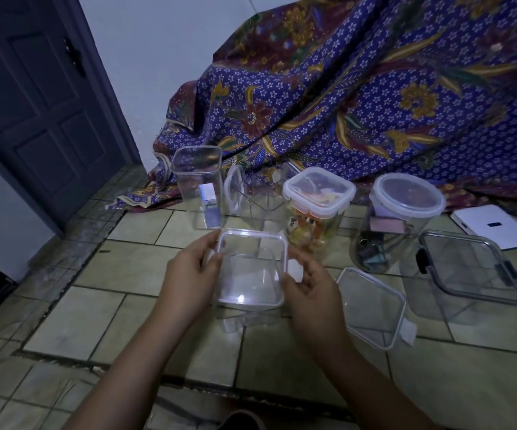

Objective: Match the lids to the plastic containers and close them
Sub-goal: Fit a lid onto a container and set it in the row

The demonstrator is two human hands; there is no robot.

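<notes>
No legible text, label, brand or number on anything here.

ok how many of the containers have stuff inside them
3: the tall open container at back left, the square white-lidded container in the middle, and the round lidded container to its right. The other clear ones look empty.

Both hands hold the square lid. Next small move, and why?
Probably press the square lid down evenly onto the clear container beneath it: the left hand and right hand grip its opposite sides, and it looks roughly aligned but not yet seated.
</notes>
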